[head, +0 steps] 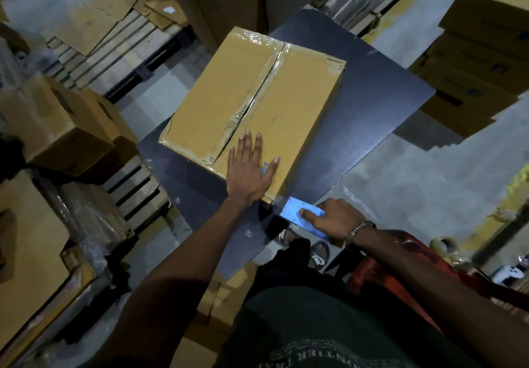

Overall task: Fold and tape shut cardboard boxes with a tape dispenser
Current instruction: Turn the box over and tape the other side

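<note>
A: Desk [380,101] mid-frame; cardboard box [229,92] on it, flaps closed, center seam taped?

B: Yes; left hand [249,170] flat, fingers spread, on box's near corner; right hand [335,218] gripping blue tape dispenser [297,213] lower right, touching that corner.

The person wears a dark T-shirt [315,330] with pale printed lettering, bare forearms, a metal-link wristband [359,230] on the right wrist, and patterned sandals [319,254] at lower centre.

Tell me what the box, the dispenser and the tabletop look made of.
Box: matte brown corrugated cardboard, with glossy clear tape wrinkling along its seams. Tape dispenser: light blue, smooth, apparently plastic. Table: dark flat board with faint sheen, possibly laminate.
</note>
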A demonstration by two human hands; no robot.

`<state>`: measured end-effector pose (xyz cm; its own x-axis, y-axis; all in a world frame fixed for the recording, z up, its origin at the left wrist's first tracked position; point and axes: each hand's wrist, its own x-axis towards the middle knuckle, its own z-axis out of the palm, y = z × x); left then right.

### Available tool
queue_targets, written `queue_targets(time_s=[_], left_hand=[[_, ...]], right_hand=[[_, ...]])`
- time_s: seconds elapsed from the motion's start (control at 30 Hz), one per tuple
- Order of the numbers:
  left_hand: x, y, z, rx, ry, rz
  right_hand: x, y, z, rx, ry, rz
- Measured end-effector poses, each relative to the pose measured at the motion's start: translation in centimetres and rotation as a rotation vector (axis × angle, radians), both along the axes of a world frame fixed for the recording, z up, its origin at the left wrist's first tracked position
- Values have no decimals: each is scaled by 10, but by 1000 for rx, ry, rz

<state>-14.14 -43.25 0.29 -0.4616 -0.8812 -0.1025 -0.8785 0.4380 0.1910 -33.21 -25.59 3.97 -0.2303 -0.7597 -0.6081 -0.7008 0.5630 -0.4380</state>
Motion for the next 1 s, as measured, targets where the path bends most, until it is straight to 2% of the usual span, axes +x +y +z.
queue_targets(time_s=[0.23,0.3,0.43,0.53,0.67,0.77,0.83,0.9,1.0], left_hand=[[-2,0,-2,-32,20,21],[-2,0,-3,-40,20,21],[-1,0,-3,-40,20,14],[-1,0,-2,-42,17,14],[-2,0,-1,-30,11,12],[-1,0,0,-24,8,11],[-1,0,0,-14,18,9],[-1,-1,0,-15,14,9],[-1,-1,0,-7,7,8]], right_hand=[[11,-17,-32,27,-157,-108],[5,-22,-37,77,-294,-190],[-8,-34,-41,162,-686,-366],[-16,-47,-33,277,-794,-400],[-26,-68,-34,366,-779,-312],[-33,-78,-30,390,-632,-303],[-46,-75,-37,349,-486,-338],[-64,-71,-47,304,-423,-385],[-81,-73,-56,140,-224,-390]])
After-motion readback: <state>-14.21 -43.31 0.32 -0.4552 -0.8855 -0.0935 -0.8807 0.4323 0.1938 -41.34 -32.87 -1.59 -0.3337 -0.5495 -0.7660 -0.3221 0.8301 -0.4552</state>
